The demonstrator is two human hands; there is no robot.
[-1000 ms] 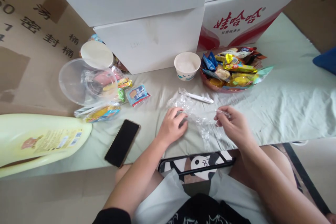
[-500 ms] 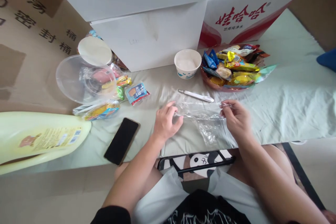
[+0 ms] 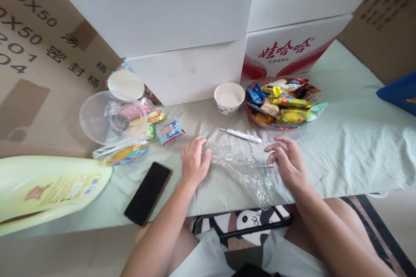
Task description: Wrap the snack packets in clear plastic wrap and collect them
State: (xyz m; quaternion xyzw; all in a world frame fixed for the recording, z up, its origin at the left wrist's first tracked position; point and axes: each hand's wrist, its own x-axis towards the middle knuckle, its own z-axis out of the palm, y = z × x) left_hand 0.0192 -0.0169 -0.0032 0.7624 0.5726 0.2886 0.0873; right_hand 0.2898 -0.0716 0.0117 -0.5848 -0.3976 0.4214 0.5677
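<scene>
Head view: clear plastic film (image 3: 238, 154) lies between left hand (image 3: 195, 162) and right hand (image 3: 290, 165).

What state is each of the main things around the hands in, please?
Plastic film: crinkled, spread out.
White slim tool: lying flat.
Paper bowl: upright, uncovered.
Red bowl: heaped with wrapped snacks.
Small blue packet: lying flat, apparently sealed.
Phone: face up, screen dark.

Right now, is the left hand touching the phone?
Apart: the head view shows green cloth between the left hand and the phone.
</scene>
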